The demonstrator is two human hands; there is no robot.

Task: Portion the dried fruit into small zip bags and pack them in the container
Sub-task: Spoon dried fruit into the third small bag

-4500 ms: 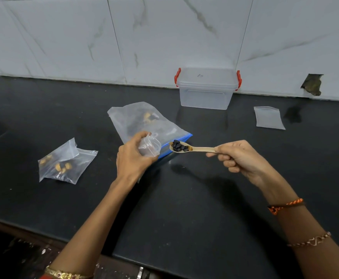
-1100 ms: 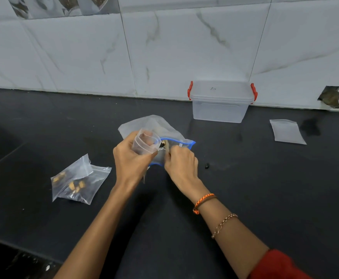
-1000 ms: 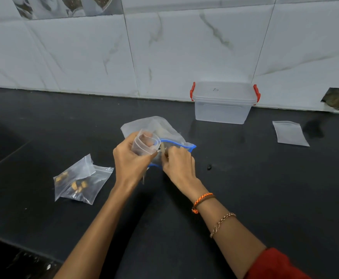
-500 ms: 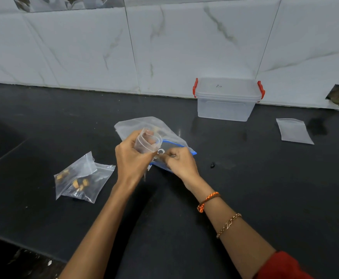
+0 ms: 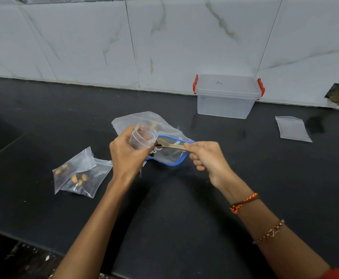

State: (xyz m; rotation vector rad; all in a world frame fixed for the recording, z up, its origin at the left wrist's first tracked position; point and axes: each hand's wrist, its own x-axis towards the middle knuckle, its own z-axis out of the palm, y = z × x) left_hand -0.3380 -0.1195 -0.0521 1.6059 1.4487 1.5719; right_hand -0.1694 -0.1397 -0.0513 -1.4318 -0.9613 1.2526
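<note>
A: What has moved since half a second ago?

B: The right hand point(image 5: 206, 160) has drawn back out of the big blue-edged bag point(image 5: 170, 152), and the wooden spoon point(image 5: 169, 145) has come up with it. Its bowl, carrying a few dark pieces of dried fruit point(image 5: 159, 145), now sits at the mouth of the small zip bag point(image 5: 142, 137).

A: How are the hands gripping?

B: The right hand pinches the spoon's handle end between thumb and curled fingers. The left hand point(image 5: 127, 156) has its fingers wrapped round the small zip bag, holding the mouth wide open (a fingertip shows through the plastic).

A: And the rest of the black counter point(image 5: 184, 218)?

B: 2 filled bags point(image 5: 78, 174) of yellowish pieces lie overlapping to the left. The lidded container point(image 5: 227, 97) with red clips stands against the tiled wall, well apart from the hands. 1 empty flat bag point(image 5: 292, 128) lies to its right.
</note>
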